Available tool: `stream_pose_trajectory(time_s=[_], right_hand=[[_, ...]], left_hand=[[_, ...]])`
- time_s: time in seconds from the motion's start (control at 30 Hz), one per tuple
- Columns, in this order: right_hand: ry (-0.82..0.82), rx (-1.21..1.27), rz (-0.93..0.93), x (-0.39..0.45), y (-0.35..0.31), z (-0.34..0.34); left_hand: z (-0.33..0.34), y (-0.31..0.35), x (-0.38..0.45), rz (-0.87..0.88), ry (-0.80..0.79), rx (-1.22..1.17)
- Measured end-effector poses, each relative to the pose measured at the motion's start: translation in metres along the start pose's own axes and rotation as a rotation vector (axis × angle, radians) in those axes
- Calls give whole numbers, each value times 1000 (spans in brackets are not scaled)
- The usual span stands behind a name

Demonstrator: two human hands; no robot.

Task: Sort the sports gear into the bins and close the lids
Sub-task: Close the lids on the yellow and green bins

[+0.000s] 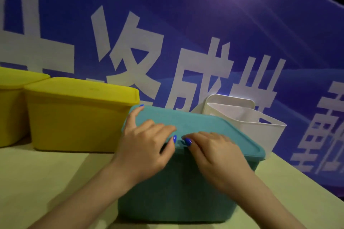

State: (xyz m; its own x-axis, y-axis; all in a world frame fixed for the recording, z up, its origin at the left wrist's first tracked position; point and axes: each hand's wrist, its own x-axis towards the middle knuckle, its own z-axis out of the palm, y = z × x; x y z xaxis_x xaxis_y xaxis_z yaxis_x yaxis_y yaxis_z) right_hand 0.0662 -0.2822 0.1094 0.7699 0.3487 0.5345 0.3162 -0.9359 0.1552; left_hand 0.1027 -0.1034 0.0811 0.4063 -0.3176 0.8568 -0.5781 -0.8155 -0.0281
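I see both yellow bins (80, 115) lidded at 9 o'clock. The left hand (143, 147) and right hand (214, 156) press flat, fingers spread, gripping nothing, on the teal lid (204, 128) — centre. The white bin (247, 122) at 2 o'clock stays open — remaining.

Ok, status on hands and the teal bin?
Both hands, left and right, pressing the teal plastic lid onto the teal bin. Two yellow bins lidded. Nothing obstructing.

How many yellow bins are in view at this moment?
2. One yellow bin with its lid on stands just left of the teal bin; the second, also lidded, sits further left, cut off by the frame edge. More could lie outside the view.
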Motion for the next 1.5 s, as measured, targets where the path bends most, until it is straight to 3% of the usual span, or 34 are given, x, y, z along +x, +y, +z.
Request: stream_pose_trajectory(time_s=[0.13,0.33,0.67,1.0,1.5], right_hand=[[117,-145,100,-37,8,42],[324,98,20,-28,31,67],[390,171,49,20,64,119],[347,268,37,68,115,158],[393,114,115,139,125,211]], left_hand=[[22,-4,-24,60,248,101],[39,-12,-32,116,369,-2],[105,-34,2,19,340,74],[150,-46,25,72,230,216],[200,-94,57,-24,66,459]])
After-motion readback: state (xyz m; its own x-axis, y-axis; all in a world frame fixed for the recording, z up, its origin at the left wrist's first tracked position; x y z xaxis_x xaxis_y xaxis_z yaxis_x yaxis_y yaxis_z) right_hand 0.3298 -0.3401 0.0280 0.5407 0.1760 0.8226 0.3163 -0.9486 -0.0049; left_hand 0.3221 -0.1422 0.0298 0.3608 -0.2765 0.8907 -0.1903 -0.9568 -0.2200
